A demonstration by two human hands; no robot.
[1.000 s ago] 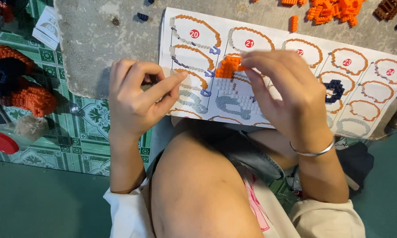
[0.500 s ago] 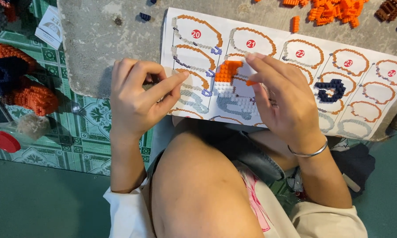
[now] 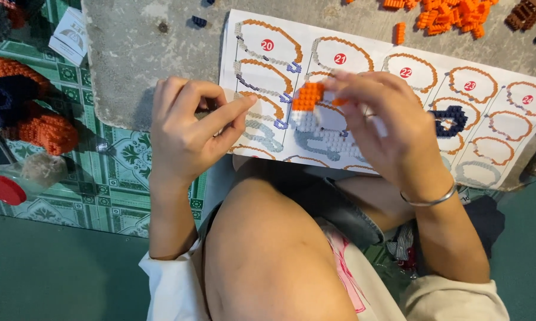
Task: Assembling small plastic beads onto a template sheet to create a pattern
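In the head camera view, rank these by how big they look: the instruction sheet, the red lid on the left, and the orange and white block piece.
1. Instruction sheet, by far the largest.
2. Orange and white block piece, at the right hand's fingertips.
3. Red lid.
The last two look close in size; the lid lies lower, farther from the camera, so their order is unsure.

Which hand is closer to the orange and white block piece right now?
Right. The right hand has its fingertips at the orange and white block piece, seemingly touching it. The left hand sits apart, to its left.
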